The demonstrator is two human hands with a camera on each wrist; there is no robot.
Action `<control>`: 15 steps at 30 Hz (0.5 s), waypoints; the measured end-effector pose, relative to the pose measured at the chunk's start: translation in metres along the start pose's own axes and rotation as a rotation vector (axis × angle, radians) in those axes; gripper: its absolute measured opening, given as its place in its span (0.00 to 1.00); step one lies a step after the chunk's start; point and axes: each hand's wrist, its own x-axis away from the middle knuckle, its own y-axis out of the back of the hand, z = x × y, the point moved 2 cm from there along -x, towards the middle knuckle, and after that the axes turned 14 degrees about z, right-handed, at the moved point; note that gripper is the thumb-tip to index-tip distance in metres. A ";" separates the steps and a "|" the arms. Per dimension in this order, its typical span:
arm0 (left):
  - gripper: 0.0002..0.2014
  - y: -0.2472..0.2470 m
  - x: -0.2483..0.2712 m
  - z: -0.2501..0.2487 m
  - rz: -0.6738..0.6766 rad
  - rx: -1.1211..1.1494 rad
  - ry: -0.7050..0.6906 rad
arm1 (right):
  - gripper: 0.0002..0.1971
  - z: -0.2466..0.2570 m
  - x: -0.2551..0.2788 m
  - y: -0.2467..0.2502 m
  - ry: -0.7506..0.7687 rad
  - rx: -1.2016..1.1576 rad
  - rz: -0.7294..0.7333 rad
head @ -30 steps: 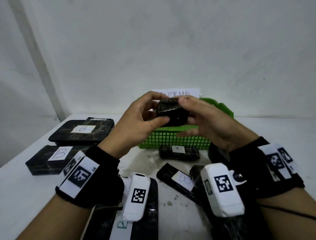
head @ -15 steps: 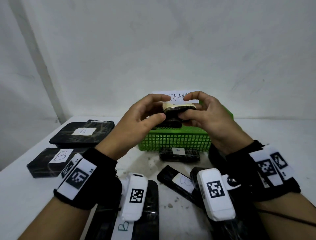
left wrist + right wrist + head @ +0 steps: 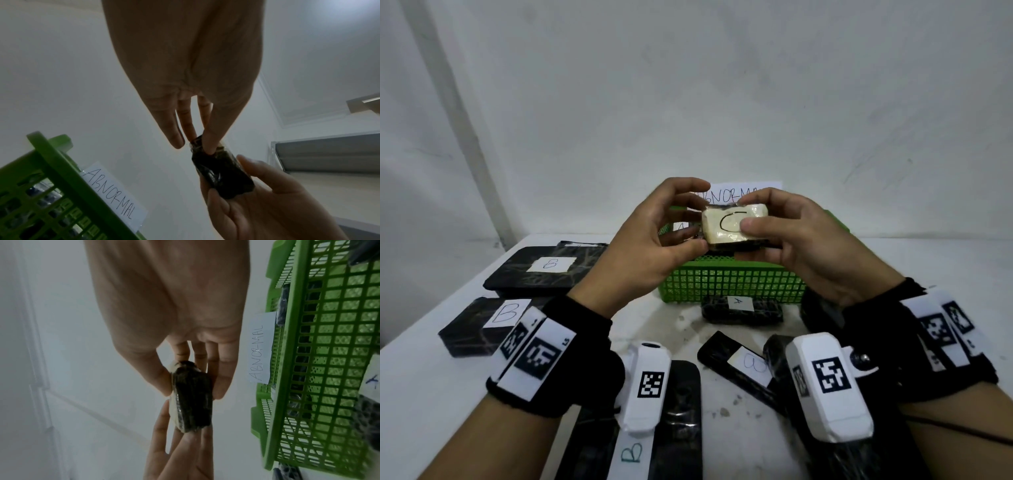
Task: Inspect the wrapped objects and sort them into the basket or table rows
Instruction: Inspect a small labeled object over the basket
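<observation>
A small black wrapped block (image 3: pixel 726 226) is held up above the green basket (image 3: pixel 732 284), its pale taped face marked "C" turned toward me. My left hand (image 3: pixel 697 216) pinches its left end between thumb and fingertips. My right hand (image 3: pixel 750 236) grips the right end, thumb on the label and fingers underneath. In the left wrist view the block (image 3: pixel 222 175) shows its dark side between the left hand (image 3: pixel 197 142) and the right hand (image 3: pixel 246 186). The right wrist view shows the block (image 3: pixel 193 399) edge-on in the right hand (image 3: pixel 191 379).
A paper sign reading "ABNORMAL" (image 3: pixel 732 197) stands on the basket's far rim. Two black blocks marked B (image 3: pixel 548 270) (image 3: pixel 482 322) lie at the left. A block marked A (image 3: pixel 741 308) lies before the basket, and more wrapped pieces (image 3: pixel 736 363) (image 3: pixel 678 411) lie near me.
Both hands have turned the block over: its dark side faced me before, and now the pale labelled face with the "C" does. The hands stayed above the basket.
</observation>
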 end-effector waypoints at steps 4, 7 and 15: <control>0.26 -0.001 0.001 -0.001 0.002 0.004 0.028 | 0.14 -0.004 -0.003 -0.002 0.062 0.152 -0.111; 0.22 -0.001 0.002 -0.004 0.004 0.007 0.021 | 0.18 -0.008 -0.005 -0.004 0.093 0.199 -0.139; 0.16 0.004 0.000 0.000 -0.072 0.067 -0.001 | 0.13 -0.009 -0.003 -0.001 0.006 0.209 -0.145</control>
